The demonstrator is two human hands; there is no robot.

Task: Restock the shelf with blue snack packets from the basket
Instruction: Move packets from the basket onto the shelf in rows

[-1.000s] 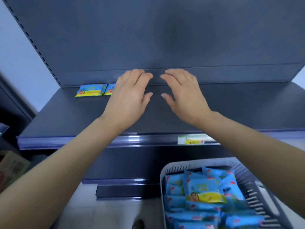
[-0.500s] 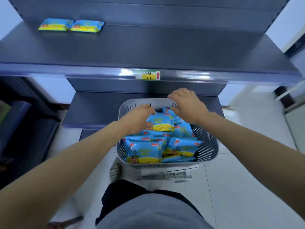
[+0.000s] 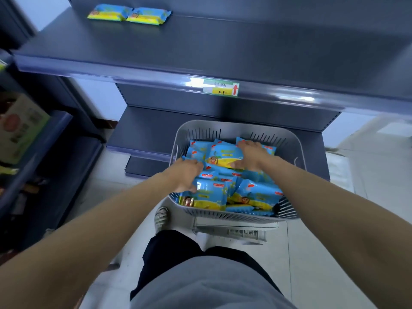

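Observation:
A grey plastic basket [image 3: 236, 128] below the shelf holds several blue and yellow snack packets. My right hand [image 3: 252, 153] curls over the right edge of the top packet [image 3: 223, 153]. My left hand [image 3: 186, 175] lies on the packets at the basket's left side, its fingers tucked against a lower packet [image 3: 207, 195]; whether it grips one is unclear. Two blue packets [image 3: 128, 14] lie side by side at the back left of the dark shelf [image 3: 223, 47].
A price tag [image 3: 220, 86] sits on the shelf's front rail. A lower shelf [image 3: 145, 134] is behind the basket. Boxed goods [image 3: 20, 128] stand on a rack at the left. A shoe [image 3: 161, 217] and a white floor are under the basket.
Both hands left the shelf and came down into the basket. Now the right hand is closed on the top packet and the left has sunk lower among the packets.

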